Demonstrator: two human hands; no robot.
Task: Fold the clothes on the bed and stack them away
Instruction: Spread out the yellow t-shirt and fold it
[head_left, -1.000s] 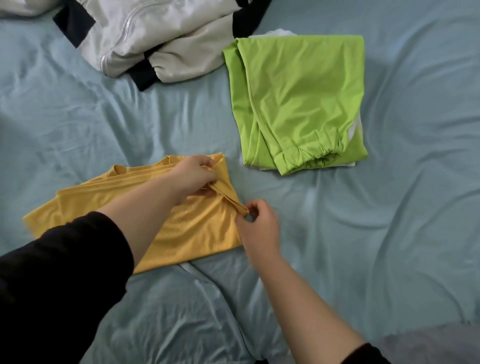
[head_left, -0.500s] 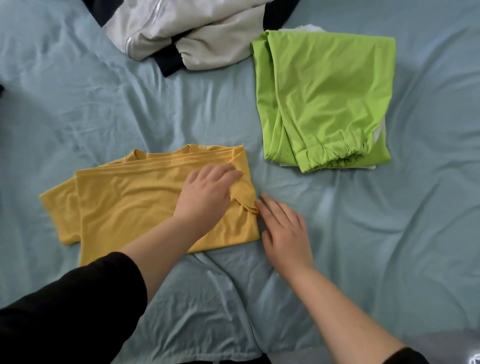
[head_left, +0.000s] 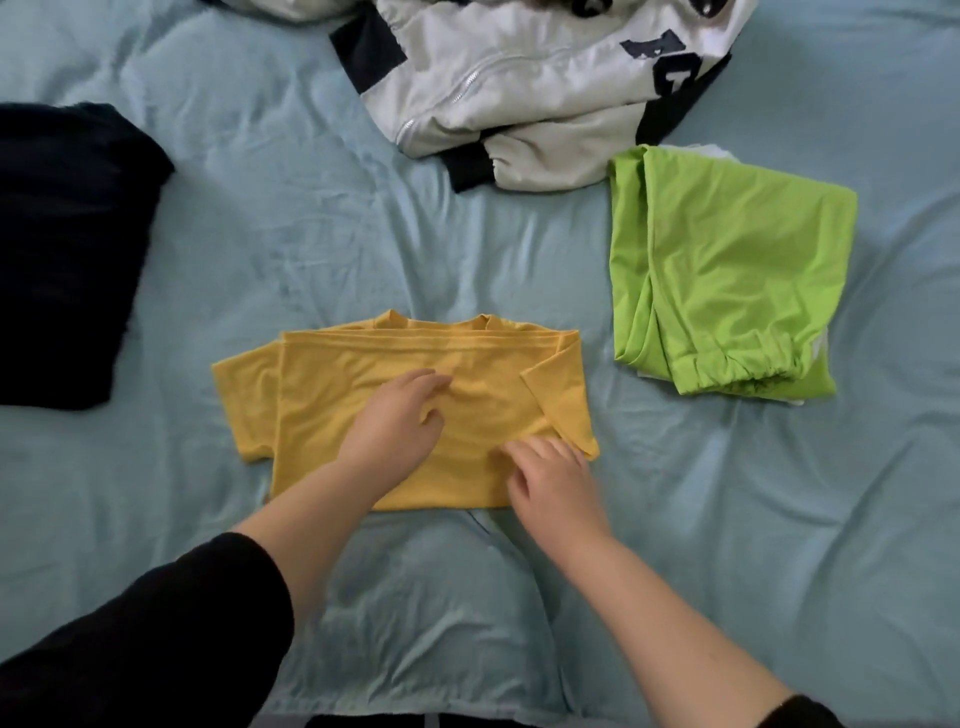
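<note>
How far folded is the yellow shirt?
Partly folded: the yellow shirt lies doubled over, one sleeve turned in, the other sticking out. Left hand and right hand rest on it.

Both hands low and palm-down, close together.
The left hand (head_left: 395, 428) lies flat with fingers loosely spread, pointing up and to the right; its forearm is bare below a black sleeve (head_left: 156, 639). The right hand (head_left: 556, 480) sits just beside it, fingers slightly bent, fingertips down, forearm bare.
</note>
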